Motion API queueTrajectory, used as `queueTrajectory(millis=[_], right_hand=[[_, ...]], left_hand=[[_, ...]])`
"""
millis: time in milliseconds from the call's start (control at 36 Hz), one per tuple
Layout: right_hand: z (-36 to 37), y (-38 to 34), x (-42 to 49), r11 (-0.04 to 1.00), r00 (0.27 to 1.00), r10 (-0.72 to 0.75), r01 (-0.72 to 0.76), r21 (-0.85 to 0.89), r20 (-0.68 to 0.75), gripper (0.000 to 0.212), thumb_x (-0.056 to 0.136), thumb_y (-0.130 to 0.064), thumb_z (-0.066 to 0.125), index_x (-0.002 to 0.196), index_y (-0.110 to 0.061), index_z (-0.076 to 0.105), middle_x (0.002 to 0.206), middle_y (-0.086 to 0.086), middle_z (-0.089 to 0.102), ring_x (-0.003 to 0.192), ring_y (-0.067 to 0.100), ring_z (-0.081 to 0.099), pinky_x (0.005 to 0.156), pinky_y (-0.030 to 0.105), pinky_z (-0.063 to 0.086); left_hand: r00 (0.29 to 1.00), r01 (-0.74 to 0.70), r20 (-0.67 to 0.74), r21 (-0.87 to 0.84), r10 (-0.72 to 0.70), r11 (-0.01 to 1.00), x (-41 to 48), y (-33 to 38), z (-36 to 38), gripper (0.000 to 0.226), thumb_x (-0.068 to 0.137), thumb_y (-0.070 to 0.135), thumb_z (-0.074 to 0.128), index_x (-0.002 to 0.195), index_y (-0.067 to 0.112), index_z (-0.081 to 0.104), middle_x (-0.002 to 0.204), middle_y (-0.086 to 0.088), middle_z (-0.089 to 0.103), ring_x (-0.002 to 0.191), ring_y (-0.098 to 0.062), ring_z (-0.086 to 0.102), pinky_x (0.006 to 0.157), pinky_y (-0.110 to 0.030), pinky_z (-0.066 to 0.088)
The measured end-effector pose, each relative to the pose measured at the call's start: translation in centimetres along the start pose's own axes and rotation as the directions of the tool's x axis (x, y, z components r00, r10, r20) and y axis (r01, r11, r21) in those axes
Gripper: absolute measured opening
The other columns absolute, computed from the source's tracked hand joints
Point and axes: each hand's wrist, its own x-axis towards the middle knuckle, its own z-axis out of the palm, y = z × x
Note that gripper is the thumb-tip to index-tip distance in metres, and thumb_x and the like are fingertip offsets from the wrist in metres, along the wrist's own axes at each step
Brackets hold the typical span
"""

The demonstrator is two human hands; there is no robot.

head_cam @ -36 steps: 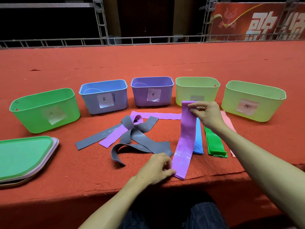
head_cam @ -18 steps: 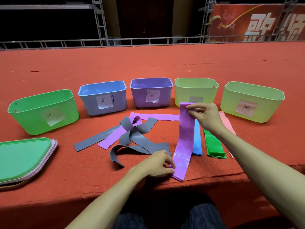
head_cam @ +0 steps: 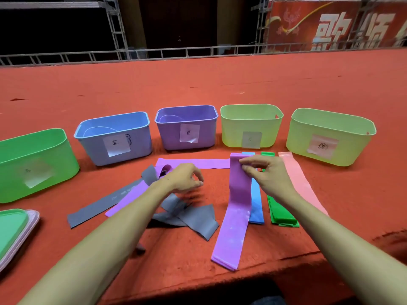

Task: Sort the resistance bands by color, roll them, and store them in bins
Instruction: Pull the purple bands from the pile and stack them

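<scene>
Now right hand (head_cam: 268,176) pinching purple band (head_cam: 239,216), left hand (head_cam: 184,178) loosely curled, empty; bins (head_cam: 231,133) hand-labelled.

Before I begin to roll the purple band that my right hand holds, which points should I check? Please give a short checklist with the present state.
1. Right hand pinches the far end of the long flat purple rubber band: ok.
2. This band lies straight, untwisted: ok.
3. Left hand holds nothing, above the tangled grey rubber bands: ok.
4. Purple plastic bin open on top: ok; empty: cannot tell.
5. Other purple bands gathered: not ok; crosswise purple band and tangled purple band lie apart.
</scene>
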Motion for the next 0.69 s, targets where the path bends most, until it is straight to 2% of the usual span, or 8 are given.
queueTrajectory(millis=[111,194,361,500,583,694], right_hand=[[0.6,1.5,0.2,0.999,0.999,0.032,-0.032,0.021,0.008,0.018,0.080,0.003,0.071,0.089,-0.012,0.076,0.082,-0.003,0.072,0.069,-0.004,0.060,0.061,0.005,0.041],[1.0,2.7,0.6,0.996,0.998,0.069,-0.069,0.056,0.014,0.022,0.080,0.003,0.072,0.087,-0.017,0.075,0.080,-0.010,0.071,0.069,-0.005,0.061,0.060,0.005,0.041],[1.6,4.8,1.2,0.990,0.993,0.120,-0.120,0.070,0.015,0.035,0.080,0.002,0.072,0.081,-0.034,0.071,0.081,-0.024,0.070,0.072,-0.002,0.064,0.061,0.011,0.047],[1.7,5.7,1.6,0.988,0.991,0.134,-0.135,0.079,0.017,0.030,0.080,0.004,0.071,0.083,-0.025,0.074,0.082,-0.024,0.069,0.074,-0.002,0.064,0.061,0.010,0.045],[1.7,5.9,1.7,0.988,0.991,0.134,-0.136,0.078,0.024,0.032,0.079,0.005,0.071,0.082,-0.027,0.074,0.086,-0.022,0.070,0.078,-0.002,0.065,0.063,0.010,0.047],[1.7,5.9,1.9,0.990,0.992,0.121,-0.123,0.071,0.028,0.035,0.079,0.005,0.071,0.082,-0.030,0.073,0.087,-0.022,0.070,0.081,-0.002,0.066,0.065,0.010,0.047]], left_hand=[[0.999,-0.026,0.034,0.010,0.025,1.000,3.8,-0.7,0.7,0.016,0.086,0.016,0.065,0.098,0.010,0.074,0.104,-0.012,0.067,0.092,-0.025,0.062,0.082,-0.027,0.046],[0.997,-0.052,0.050,0.034,0.050,0.998,6.6,-0.9,1.3,0.018,0.087,0.017,0.064,0.101,0.011,0.073,0.105,-0.012,0.065,0.095,-0.025,0.063,0.081,-0.025,0.042],[0.989,-0.135,0.070,0.049,0.131,0.990,12.6,-1.5,3.1,0.019,0.086,0.016,0.064,0.102,0.011,0.073,0.104,-0.014,0.067,0.097,-0.029,0.061,0.083,-0.030,0.041],[0.979,-0.194,0.078,0.055,0.190,0.979,16.4,-1.4,4.7,0.019,0.087,0.012,0.060,0.102,0.009,0.072,0.108,-0.012,0.066,0.105,-0.027,0.058,0.089,-0.030,0.038],[0.970,-0.224,0.106,0.053,0.217,0.973,17.6,-1.4,5.5,0.019,0.086,0.009,0.057,0.099,0.009,0.071,0.112,-0.009,0.066,0.111,-0.025,0.057,0.093,-0.030,0.039],[0.971,-0.227,0.084,0.052,0.222,0.973,18.2,-1.4,5.9,0.017,0.086,0.011,0.058,0.098,0.012,0.069,0.105,-0.007,0.068,0.098,-0.024,0.058,0.078,-0.026,0.035]])
